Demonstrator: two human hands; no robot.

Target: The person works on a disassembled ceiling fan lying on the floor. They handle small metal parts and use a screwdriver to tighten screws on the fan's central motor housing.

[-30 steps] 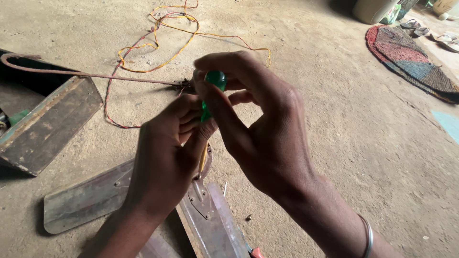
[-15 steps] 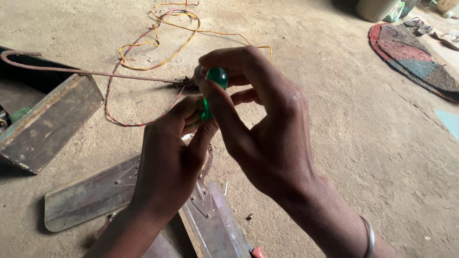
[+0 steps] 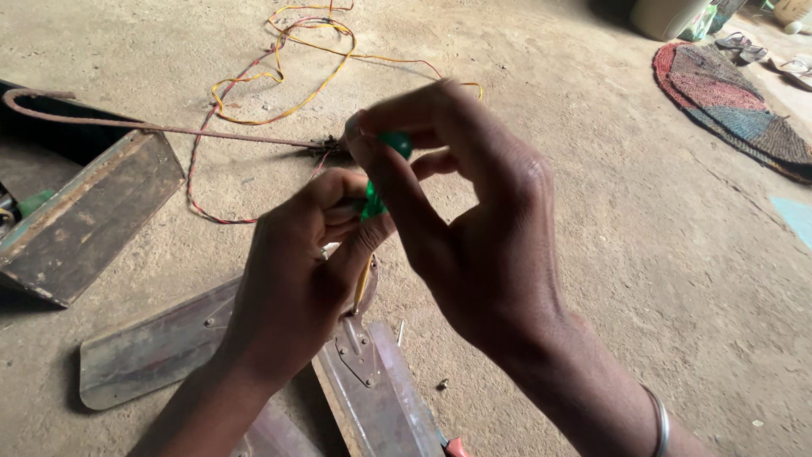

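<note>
My left hand (image 3: pixel 296 279) and my right hand (image 3: pixel 474 228) meet in the middle of the view over a dusty floor. Both pinch a small green-handled tool (image 3: pixel 382 173); the right thumb and fingers close on its rounded green top, the left fingers grip lower down. Its lower end is hidden behind my left hand. Under the hands lie flat, worn metal blades (image 3: pixel 156 343) joined at a riveted bracket (image 3: pixel 359 351). A silver bangle (image 3: pixel 658 419) sits on my right wrist.
Twisted yellow and red wires (image 3: pixel 279 80) trail across the floor behind the hands. A rusty rod (image 3: pixel 127 125) and a dark metal box (image 3: pixel 80 216) are at the left. A woven round mat (image 3: pixel 732 101) and sandals lie at the upper right. Small screws (image 3: pixel 440 383) rest near the blades.
The hands stay together on the green tool; the right fingers have shifted slightly over its top. Nothing else has moved.
</note>
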